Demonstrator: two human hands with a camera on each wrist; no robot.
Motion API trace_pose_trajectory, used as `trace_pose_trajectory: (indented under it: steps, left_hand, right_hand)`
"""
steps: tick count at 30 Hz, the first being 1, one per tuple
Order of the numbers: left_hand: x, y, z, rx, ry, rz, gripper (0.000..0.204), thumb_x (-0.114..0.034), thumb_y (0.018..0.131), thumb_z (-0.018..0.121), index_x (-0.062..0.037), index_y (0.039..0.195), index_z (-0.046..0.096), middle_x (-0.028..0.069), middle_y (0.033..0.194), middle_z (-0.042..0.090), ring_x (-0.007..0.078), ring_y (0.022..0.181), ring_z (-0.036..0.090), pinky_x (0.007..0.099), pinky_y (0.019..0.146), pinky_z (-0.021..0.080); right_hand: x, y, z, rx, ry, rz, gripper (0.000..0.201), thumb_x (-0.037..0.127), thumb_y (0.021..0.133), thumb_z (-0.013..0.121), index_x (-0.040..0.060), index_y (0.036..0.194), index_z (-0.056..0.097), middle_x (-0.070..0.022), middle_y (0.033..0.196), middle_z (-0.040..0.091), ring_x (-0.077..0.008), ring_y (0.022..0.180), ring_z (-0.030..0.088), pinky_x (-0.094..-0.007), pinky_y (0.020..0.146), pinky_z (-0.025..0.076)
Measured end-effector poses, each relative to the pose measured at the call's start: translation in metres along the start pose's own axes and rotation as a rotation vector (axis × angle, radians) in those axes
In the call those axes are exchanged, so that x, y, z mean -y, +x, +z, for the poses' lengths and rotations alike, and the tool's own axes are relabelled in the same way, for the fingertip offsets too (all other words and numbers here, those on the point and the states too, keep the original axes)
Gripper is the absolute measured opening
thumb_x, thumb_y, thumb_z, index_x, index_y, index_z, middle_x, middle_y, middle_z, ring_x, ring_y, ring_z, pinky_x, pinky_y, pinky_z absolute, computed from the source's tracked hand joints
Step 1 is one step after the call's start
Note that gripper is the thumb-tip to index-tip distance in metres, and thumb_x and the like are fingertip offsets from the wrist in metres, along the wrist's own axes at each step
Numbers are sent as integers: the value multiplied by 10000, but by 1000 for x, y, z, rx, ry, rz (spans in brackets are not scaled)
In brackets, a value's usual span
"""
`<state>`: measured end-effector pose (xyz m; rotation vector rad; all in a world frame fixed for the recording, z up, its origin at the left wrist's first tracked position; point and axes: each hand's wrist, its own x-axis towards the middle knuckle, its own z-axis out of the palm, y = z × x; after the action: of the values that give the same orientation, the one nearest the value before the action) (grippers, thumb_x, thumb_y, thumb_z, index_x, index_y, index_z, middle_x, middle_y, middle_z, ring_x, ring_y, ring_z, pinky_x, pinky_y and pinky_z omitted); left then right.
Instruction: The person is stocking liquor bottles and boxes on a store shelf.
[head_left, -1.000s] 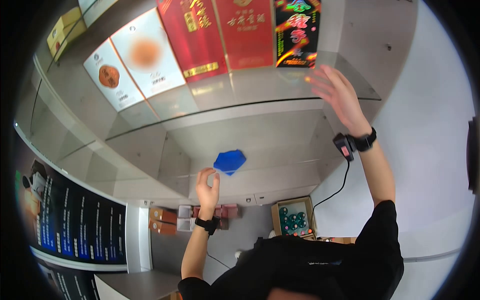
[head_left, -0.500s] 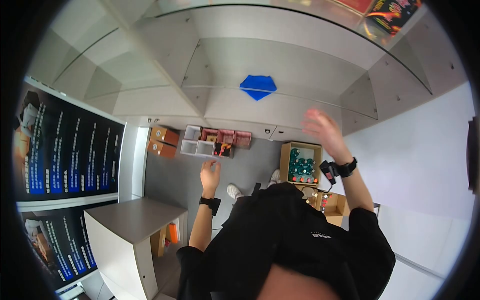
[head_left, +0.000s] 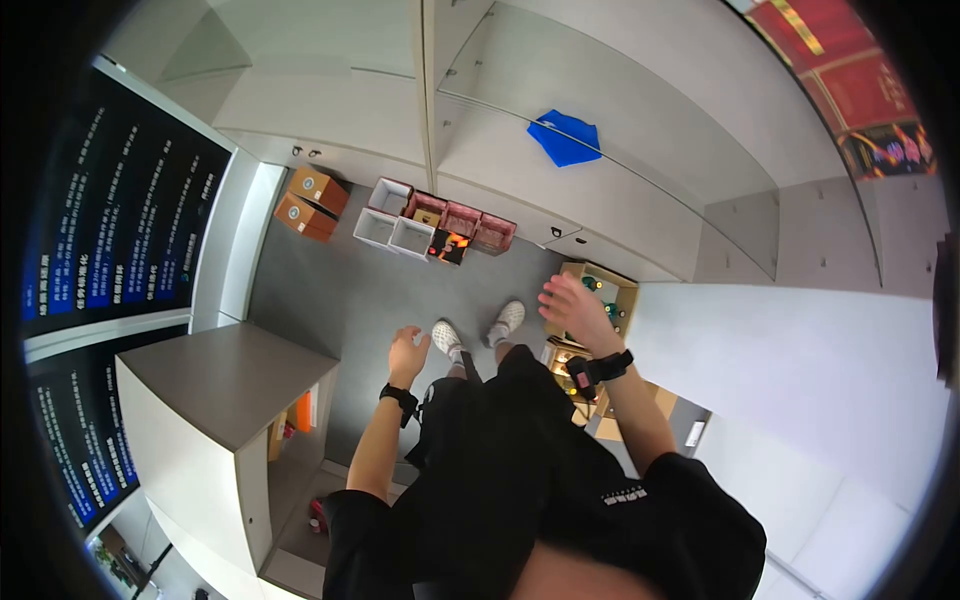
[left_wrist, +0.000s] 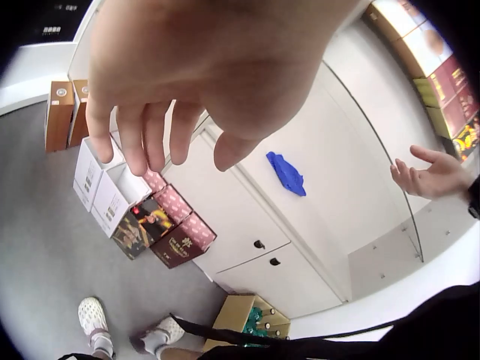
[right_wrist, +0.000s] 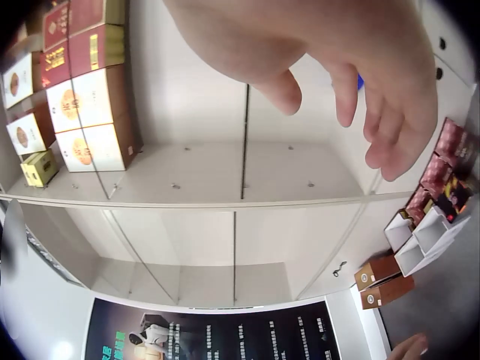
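My left hand (head_left: 408, 357) hangs over the floor in front of my body, holding nothing, its fingers loosely bent in the left wrist view. My right hand (head_left: 580, 310) is also bare, held out with relaxed fingers; in the head view it overlaps a carton of green bottles (head_left: 612, 312). A crumpled blue cloth (head_left: 565, 138) lies on the lower surface of the cabinet, apart from both hands. Open-topped boxes (head_left: 378, 228), some white and some reddish, stand on the floor against the cabinet, beyond the left hand.
Glass shelves with boxed goods (head_left: 860, 90) rise at the upper right. Two brown boxes (head_left: 306, 218) stand by the far left corner. A grey-topped cabinet (head_left: 220, 375) is on my left, near dark display panels (head_left: 120, 200). A second carton (head_left: 568, 372) sits by my right side.
The view has tilted down and turned toward the floor. My right hand has come down from the upper shelf with the boxed goods to in front of my body. Both hands stay without anything in them.
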<state>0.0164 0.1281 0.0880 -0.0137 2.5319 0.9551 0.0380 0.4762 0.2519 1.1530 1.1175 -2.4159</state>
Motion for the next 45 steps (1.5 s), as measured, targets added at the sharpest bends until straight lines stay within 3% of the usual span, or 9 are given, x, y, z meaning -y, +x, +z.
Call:
trace_pose_trajectory:
  steps: [8, 11, 20, 24, 26, 36, 39, 42, 45]
  left_hand:
    - [67, 82, 109, 211, 37, -268, 612, -479, 816, 635, 0, 1192, 575, 260, 1138, 605, 399, 1062, 585, 449, 913, 470]
    - [85, 128, 151, 339, 45, -342, 777, -565, 816, 607, 73, 1252, 522, 313, 1215, 566, 430, 1160, 534, 464, 971, 438]
    - [106, 261, 256, 77, -142, -507, 956, -519, 765, 700, 108, 1374, 312, 325, 1343, 432, 437, 1260, 432, 447, 1036, 391]
    - [151, 310, 308, -184, -188, -368, 1004, -527, 763, 712, 116, 1394, 268, 335, 1376, 404, 442, 1288, 406, 439, 1055, 372]
    - [161, 323, 313, -270, -195, -280, 1018, -521, 763, 717, 116, 1404, 249, 336, 1378, 410, 440, 1294, 406, 431, 1058, 364]
    - [179, 355, 326, -110, -969, -615, 835, -438, 790, 742, 47, 1373, 393, 240, 1373, 485, 358, 1224, 524, 396, 1037, 384]
    - [215, 357, 365, -154, -641, -494, 834, -369, 786, 757, 48, 1390, 360, 220, 1372, 490, 363, 1218, 523, 393, 1032, 397]
    - [175, 343, 342, -258, -330, -348, 844, -354, 760, 771, 18, 1399, 362, 217, 1355, 502, 361, 1226, 513, 392, 1009, 416]
    - [163, 342, 330, -130, -281, -256, 843, -340, 736, 787, -15, 1400, 382, 210, 1334, 502, 349, 1230, 499, 385, 997, 424]
  right_hand:
    - [-120, 43, -83, -55, 336, 323, 346, 335, 975, 519, 38, 1152, 540, -123, 1151, 578, -302, 1105, 564, -478, 993, 448]
    - [-143, 44, -123, -233, 202, 341, 372, 320, 983, 494, 25, 1209, 512, -148, 1229, 528, -330, 1167, 514, -484, 1020, 426]
    - [-153, 56, -182, -537, 187, 450, 506, 368, 968, 525, 5, 1304, 420, -160, 1274, 495, -323, 1170, 506, -475, 1004, 431]
    - [-157, 68, -200, -551, 132, 445, 486, 372, 978, 509, 7, 1292, 441, -160, 1278, 493, -324, 1180, 495, -477, 1008, 426]
    - [-155, 70, -199, -588, 139, 475, 466, 360, 984, 499, 8, 1284, 449, -162, 1279, 493, -324, 1187, 490, -479, 1011, 424]
    - [-156, 77, -197, -631, 97, 515, 436, 351, 989, 491, 15, 1266, 468, -160, 1276, 498, -322, 1173, 502, -476, 999, 436]
    - [-158, 76, -198, -587, 100, 477, 426, 347, 991, 487, 18, 1262, 474, -157, 1276, 501, -321, 1172, 502, -474, 995, 438]
    - [-158, 77, -192, -613, 106, 487, 412, 339, 994, 483, 19, 1255, 482, -157, 1268, 509, -323, 1170, 504, -470, 988, 442]
    - [-160, 77, -195, -592, 110, 482, 398, 335, 998, 474, 22, 1243, 495, -158, 1264, 515, -326, 1166, 509, -465, 977, 446]
